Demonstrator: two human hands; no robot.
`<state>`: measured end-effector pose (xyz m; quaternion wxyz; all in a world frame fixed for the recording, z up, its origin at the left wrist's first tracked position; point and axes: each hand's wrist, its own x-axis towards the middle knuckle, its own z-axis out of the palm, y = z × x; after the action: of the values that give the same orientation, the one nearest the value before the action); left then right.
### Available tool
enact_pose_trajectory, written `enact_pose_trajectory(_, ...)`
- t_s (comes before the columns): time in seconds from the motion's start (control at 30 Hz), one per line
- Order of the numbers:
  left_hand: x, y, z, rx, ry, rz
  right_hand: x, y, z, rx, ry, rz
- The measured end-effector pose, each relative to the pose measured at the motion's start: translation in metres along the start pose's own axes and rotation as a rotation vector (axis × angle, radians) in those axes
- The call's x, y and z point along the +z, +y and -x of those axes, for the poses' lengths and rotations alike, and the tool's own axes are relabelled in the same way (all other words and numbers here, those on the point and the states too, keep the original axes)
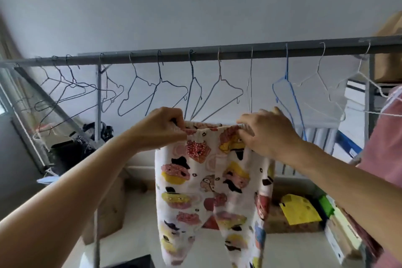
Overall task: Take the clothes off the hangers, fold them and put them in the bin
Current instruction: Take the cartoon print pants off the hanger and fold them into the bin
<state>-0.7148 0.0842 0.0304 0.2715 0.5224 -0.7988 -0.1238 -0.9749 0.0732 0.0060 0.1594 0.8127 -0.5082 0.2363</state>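
The left hand point(162, 129) and right hand point(266, 132) are pinching the patterned trousers point(214, 191) at the waistband corners, legs hanging below the hangers point(219, 85).

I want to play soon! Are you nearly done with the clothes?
Mostly done: the hangers on the rail look bare. In hand: the left hand and right hand grip the waistband of the patterned trousers, hanging unfolded. Left: fold them and bin them; no bin shows here.

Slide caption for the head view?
Both hands hold patterned pants by the waistband below a rail of empty hangers.
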Motion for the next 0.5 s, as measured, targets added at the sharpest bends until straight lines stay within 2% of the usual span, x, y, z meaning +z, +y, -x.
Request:
enact_pose_trajectory(0.07, -0.005, -0.008, 0.010, -0.028, 0.036, -0.092, -0.002, -0.017, -0.005, -0.016, 0.002, 0.069)
enact_pose_trajectory(0.2, -0.010, -0.014, 0.024, -0.149, 0.227, -0.511, -0.003, -0.050, -0.014, -0.056, 0.020, 0.043)
enact_pose_trajectory(0.3, -0.013, -0.012, 0.032, -0.177, 0.208, -0.690, -0.006, -0.070, -0.021, -0.104, 0.043, 0.032)
enact_pose_trajectory(0.4, -0.013, -0.015, 0.035, -0.074, 0.178, -0.591, -0.010, -0.084, -0.027, -0.140, 0.049, 0.026)
enact_pose_trajectory(0.5, -0.010, -0.021, 0.033, -0.093, 0.006, -0.234, -0.009, -0.089, -0.029, -0.154, 0.029, 0.004)
